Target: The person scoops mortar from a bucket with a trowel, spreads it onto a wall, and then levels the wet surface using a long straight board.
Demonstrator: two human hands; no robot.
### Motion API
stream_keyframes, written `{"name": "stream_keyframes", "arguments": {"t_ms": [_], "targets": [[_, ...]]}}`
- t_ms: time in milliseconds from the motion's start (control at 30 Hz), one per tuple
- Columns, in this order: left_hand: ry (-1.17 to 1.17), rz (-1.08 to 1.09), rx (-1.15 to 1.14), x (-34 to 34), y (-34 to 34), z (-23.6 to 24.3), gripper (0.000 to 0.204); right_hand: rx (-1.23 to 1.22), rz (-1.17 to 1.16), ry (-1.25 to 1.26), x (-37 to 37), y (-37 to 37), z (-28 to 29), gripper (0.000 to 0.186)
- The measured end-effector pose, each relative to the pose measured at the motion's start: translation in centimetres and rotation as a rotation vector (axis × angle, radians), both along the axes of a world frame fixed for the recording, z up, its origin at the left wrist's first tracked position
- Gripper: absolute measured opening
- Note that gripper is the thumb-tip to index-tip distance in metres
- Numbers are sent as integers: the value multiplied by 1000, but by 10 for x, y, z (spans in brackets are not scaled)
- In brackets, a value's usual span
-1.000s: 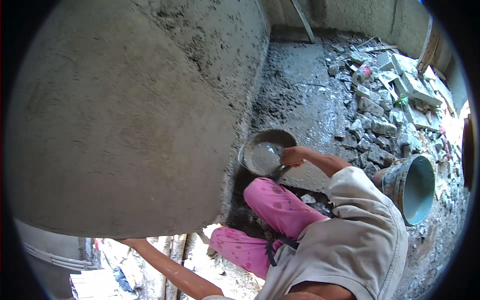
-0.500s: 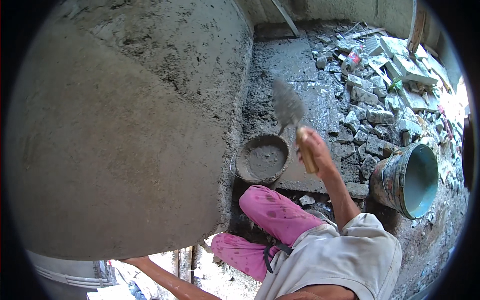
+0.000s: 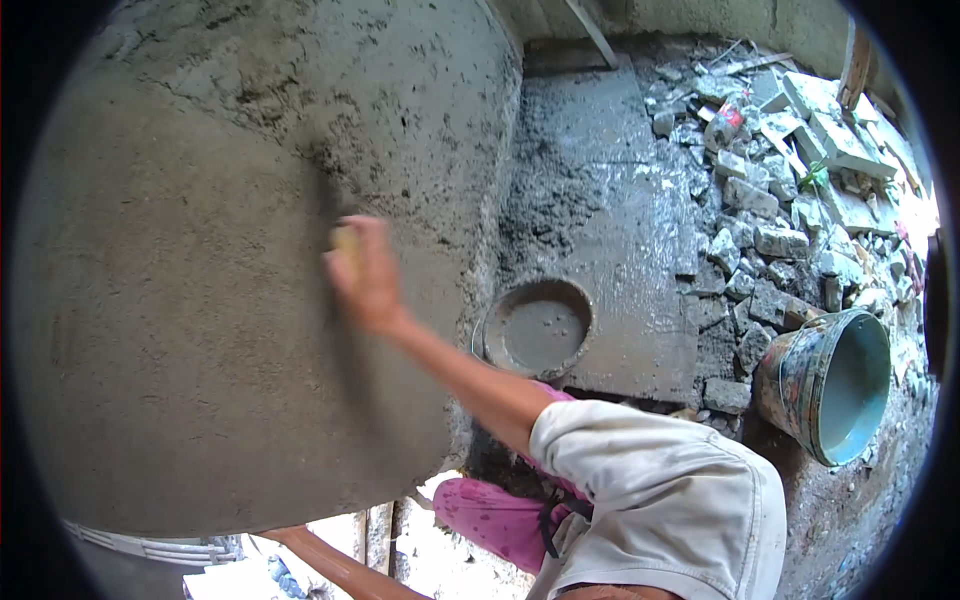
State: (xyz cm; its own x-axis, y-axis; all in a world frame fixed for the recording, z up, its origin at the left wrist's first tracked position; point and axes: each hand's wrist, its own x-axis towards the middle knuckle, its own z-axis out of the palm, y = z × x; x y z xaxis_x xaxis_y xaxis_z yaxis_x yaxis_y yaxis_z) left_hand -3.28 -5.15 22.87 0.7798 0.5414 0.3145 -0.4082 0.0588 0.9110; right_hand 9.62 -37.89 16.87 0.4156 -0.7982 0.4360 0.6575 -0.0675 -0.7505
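My right hand (image 3: 365, 270) grips the wooden handle (image 3: 344, 238) of a trowel over the grey mortar-covered surface (image 3: 200, 300) filling the left half of the view; the trowel's blade is a dark motion blur, so contact is unclear. My left hand (image 3: 273, 532) is at the lower edge of that surface, its fingers mostly hidden there. Right of the surface, a small round bucket (image 3: 540, 325) with grey wet mix sits on a wet board (image 3: 650, 310), above my pink-clad knees.
A paint-stained larger bucket (image 3: 820, 390) with grey liquid stands at the right. Broken blocks and rubble (image 3: 780, 240) lie beyond the board, with a crumpled plastic bottle (image 3: 725, 120) among them. A leaning strip (image 3: 595, 35) and a wooden post (image 3: 855, 70) stand along the back wall (image 3: 700, 25).
My right hand rose from the small bucket with the trowel, then swung left over the mortar surface. My left hand remains at the surface's lower edge.
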Motion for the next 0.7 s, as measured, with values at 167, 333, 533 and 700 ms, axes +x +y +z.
{"name": "stream_keyframes", "arguments": {"t_ms": [167,333,533,700], "targets": [[20,-3,8,9,-5,-13,80,110,479,-128,-104,10,65,45],[-11,-17,-8,11,6,-8,80,-467,337,530,-167,-85,-78,44],[-12,-48,-53,15,15,-16,79,-1037,331,1561,-228,-166,-213,32],[-7,-67,-96,13,19,-18,79,-1213,391,1532,-184,-156,-270,35]]}}
